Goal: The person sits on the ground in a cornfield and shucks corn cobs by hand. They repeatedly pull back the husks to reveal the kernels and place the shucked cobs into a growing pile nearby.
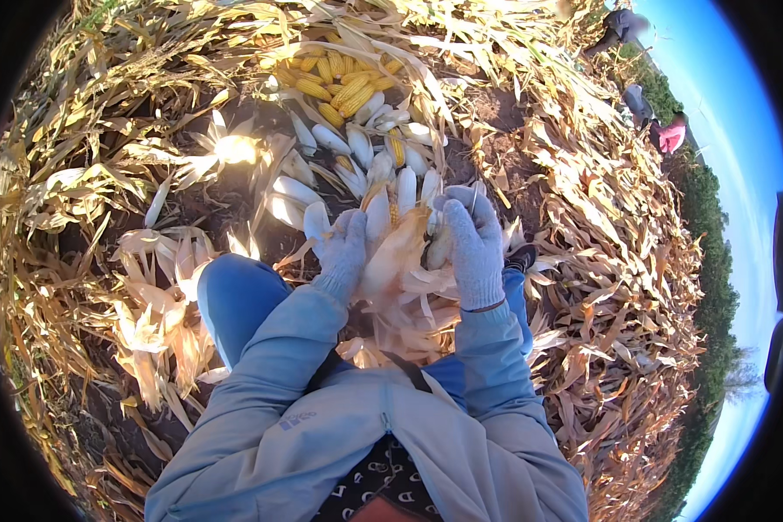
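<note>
Both hands wear pale knit gloves. My left hand (341, 245) is at the left of a loose corn husk (395, 251), its fingers bent by a whitish husked ear; whether it grips that ear is unclear. My right hand (473, 241) is raised at the right of the husk, fingers curled, with a thin object (474, 201) showing between thumb and fingers. Just beyond the hands lie several ears in pale husks (406, 189), one with yellow kernels partly bared (397, 147). Farther off is a pile of bare yellow corn cobs (352, 96).
Dry corn stalks and leaves (600, 280) cover the ground at both sides. Torn husks (150, 326) lie beside my left knee (238, 300). Brown soil (502, 117) shows between the leaves. At the far upper right are a person in pink (671, 136) and other people (620, 27).
</note>
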`<state>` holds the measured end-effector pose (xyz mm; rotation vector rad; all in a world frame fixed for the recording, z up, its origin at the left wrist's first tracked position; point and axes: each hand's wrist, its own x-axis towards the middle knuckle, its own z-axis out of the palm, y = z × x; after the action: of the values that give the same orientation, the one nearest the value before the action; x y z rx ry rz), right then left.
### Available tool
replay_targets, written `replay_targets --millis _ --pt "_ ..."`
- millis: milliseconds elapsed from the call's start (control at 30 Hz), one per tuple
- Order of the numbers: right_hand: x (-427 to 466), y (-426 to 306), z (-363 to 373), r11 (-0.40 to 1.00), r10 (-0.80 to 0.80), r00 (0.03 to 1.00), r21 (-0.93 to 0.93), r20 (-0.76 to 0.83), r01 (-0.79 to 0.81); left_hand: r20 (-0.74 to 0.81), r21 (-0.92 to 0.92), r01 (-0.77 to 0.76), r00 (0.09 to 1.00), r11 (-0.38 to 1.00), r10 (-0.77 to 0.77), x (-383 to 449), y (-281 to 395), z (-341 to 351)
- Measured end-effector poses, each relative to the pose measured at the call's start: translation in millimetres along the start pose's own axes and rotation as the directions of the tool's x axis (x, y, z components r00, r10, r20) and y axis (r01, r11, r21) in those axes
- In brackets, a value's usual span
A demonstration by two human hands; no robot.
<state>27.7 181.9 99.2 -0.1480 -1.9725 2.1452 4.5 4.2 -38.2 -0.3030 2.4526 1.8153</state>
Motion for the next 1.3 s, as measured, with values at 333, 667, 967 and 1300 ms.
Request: replay_targets --millis 333,667,967,1300 --pt "-20.4 62.9 15.1 0.887 0.281 0.931 0.434 -0.233 -0.159 -0.038 -0.210 0.207 0.975 0.956 -0.219 2.4 -12.6 -0.2" --pt "-38.2 136.4 11.6 0.631 0.725 0.689 0.424 -0.023 -0.650 0.338 -0.877 0.321 0.941 0.357 -0.013 -4.2 25.9 -0.7" --pt "-78.9 165.0 42.4 0.382 0.910 0.413 0.295 0.048 -0.876 0.439 -0.738 0.328 0.897 0.590 0.050 -12.9 13.1 -0.3" --pt "-91.6 183.6 23.7 0.284 0.886 0.346 0.228 0.309 -0.931 0.609 -0.670 0.186 0.691 0.718 0.389 -37.6 17.4 -4.2"
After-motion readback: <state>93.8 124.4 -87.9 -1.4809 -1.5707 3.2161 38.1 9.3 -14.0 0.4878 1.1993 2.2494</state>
